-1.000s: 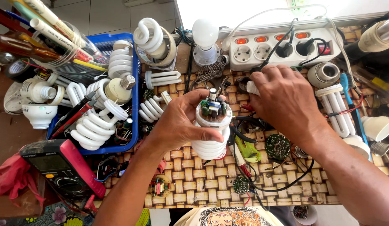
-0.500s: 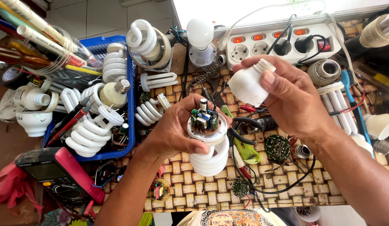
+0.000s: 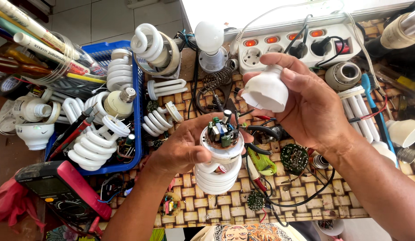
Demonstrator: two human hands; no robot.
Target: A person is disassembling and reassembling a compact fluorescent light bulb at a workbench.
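Hands split 1 spiral lamp (image 3: 218,172): left hand (image 3: 183,149) clasps it spiral-down, long axis upright, circuit board (image 3: 221,135) exposed. Right hand (image 3: 308,105) grips the white cap (image 3: 266,91), just above-right of the lamp, apart.

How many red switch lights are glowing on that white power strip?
3, in a row along the top of the white power strip: one at its left end, one next to it, one further right. Plugs may hide more.

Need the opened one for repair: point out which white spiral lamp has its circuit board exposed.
The white spiral lamp in the left hand, held over the woven mat: its cap is off, showing the board. Those in the blue plastic basket remain capped.
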